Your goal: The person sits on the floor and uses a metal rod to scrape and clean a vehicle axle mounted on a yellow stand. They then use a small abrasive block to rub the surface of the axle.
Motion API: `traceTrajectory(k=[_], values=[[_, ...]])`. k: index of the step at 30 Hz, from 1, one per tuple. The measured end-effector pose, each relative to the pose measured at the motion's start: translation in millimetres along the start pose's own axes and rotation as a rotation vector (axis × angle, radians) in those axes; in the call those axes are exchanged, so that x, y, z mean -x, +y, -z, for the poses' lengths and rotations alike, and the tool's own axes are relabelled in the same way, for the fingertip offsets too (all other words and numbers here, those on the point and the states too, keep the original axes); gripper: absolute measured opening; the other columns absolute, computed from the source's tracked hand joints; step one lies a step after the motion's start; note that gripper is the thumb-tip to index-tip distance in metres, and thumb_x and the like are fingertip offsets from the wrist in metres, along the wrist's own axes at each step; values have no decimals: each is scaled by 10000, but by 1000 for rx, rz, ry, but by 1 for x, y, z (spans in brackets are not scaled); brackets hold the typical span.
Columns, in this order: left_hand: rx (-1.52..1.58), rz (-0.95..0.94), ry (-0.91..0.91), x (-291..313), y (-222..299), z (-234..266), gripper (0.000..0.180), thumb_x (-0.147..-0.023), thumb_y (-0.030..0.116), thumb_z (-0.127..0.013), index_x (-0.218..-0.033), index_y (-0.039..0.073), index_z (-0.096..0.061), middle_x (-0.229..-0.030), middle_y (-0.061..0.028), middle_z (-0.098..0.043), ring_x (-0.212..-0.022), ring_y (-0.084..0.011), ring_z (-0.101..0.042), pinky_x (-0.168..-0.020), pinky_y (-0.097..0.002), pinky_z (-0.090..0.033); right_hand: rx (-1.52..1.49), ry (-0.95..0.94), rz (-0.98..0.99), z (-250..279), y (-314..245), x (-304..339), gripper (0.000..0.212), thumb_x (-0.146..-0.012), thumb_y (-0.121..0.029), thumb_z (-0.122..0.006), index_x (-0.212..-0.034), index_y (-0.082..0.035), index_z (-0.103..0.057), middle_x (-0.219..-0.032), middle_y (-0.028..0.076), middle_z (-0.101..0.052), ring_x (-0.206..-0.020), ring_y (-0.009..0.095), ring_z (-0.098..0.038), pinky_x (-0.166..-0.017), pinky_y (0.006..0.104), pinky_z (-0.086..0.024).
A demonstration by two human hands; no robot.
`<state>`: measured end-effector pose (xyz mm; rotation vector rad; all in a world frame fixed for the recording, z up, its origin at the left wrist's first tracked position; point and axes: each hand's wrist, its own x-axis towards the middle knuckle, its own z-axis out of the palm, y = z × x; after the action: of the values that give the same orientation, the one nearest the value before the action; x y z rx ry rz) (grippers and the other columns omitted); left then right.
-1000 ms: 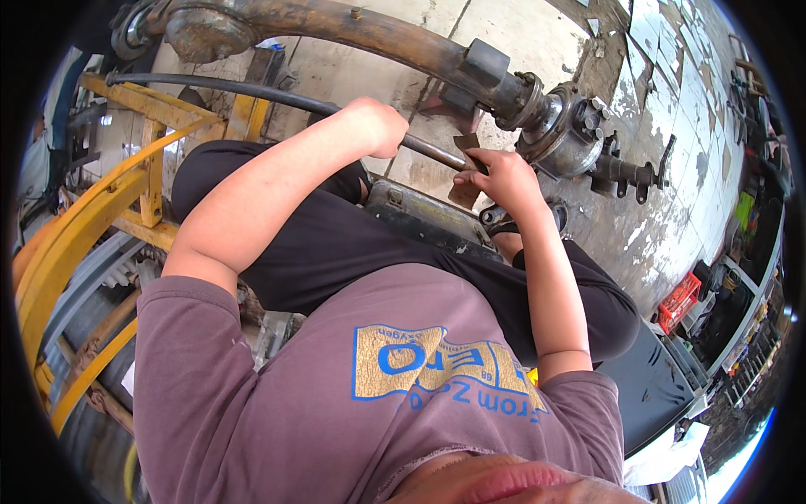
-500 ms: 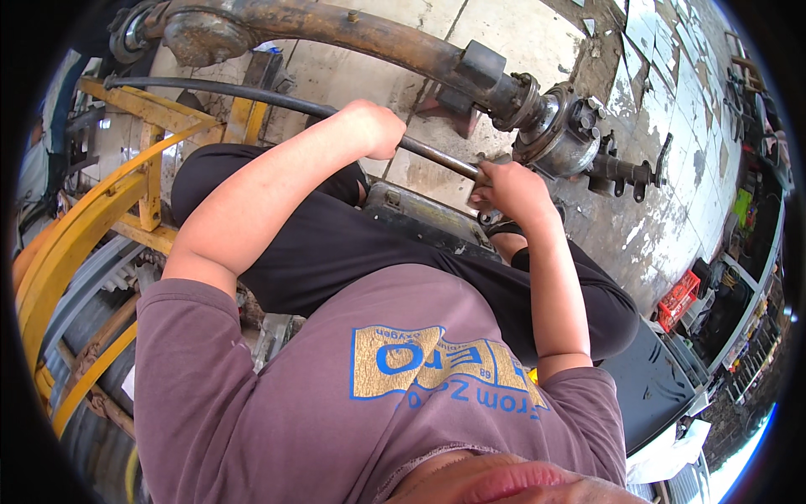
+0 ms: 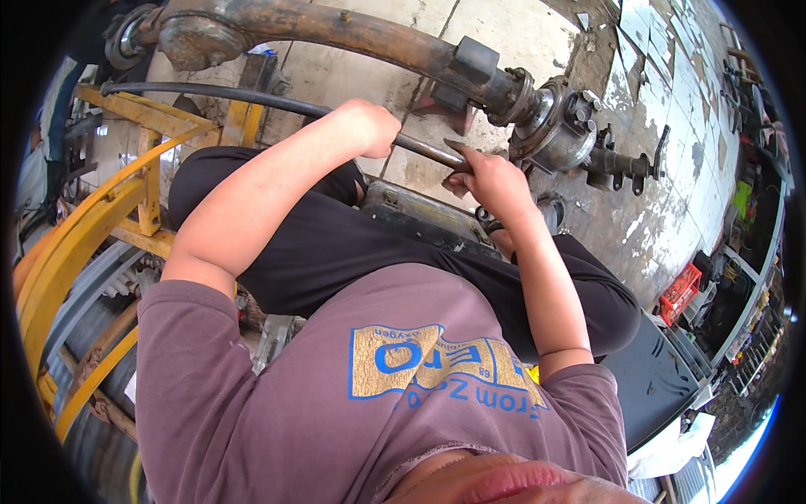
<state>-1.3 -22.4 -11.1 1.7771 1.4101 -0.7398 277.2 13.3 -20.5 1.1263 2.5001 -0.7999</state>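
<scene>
A long dark metal rod [image 3: 273,100] slants across in front of me, from the yellow frame at the left to my right hand. My left hand [image 3: 369,128] is closed around its middle part. Near the rod's brighter right end, my right hand [image 3: 495,186] is closed around a thin grey-brown sheet [image 3: 456,146] that looks like sandpaper. The sheet is folded over the rod, with one corner sticking up past the fingers. My fingers hide most of the sheet and the tip of the rod.
A rusty axle housing [image 3: 369,34] with a bolted hub [image 3: 554,134] lies beyond my hands. At the left stands a yellow metal frame [image 3: 149,181]. A dark metal case [image 3: 420,214] sits between my legs. To the right are a red crate [image 3: 680,292] and a dark cabinet [image 3: 642,378].
My right hand has slid left along the rod, nearer my left hand, taking the sheet with it. My left hand and the rod have shifted only slightly.
</scene>
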Motion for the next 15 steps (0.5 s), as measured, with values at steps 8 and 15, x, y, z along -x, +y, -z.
traceTrajectory(k=[8, 15], values=[[3, -9, 9, -1, -3, -2, 305, -985, 260, -715, -1216, 77, -796, -1208, -160, -825, -1165, -358, -788, -1005, -513, -633, 2, -25, 32, 7, 4, 5, 440, -984, -421, -808, -1316, -145, -723, -1056, 157, -831, -1027, 393, -805, -869, 529, -636], [8, -8, 7, -2, -1, -1, 306, -986, 262, -718, -1210, 69, -796, -1193, -170, -825, -1156, -363, -789, -1002, -512, -635, 176, -214, -44, 26, 11, 4, 391, -908, -414, -878, -1166, -139, -777, -1031, 132, -833, -974, 375, -819, -852, 514, -647]])
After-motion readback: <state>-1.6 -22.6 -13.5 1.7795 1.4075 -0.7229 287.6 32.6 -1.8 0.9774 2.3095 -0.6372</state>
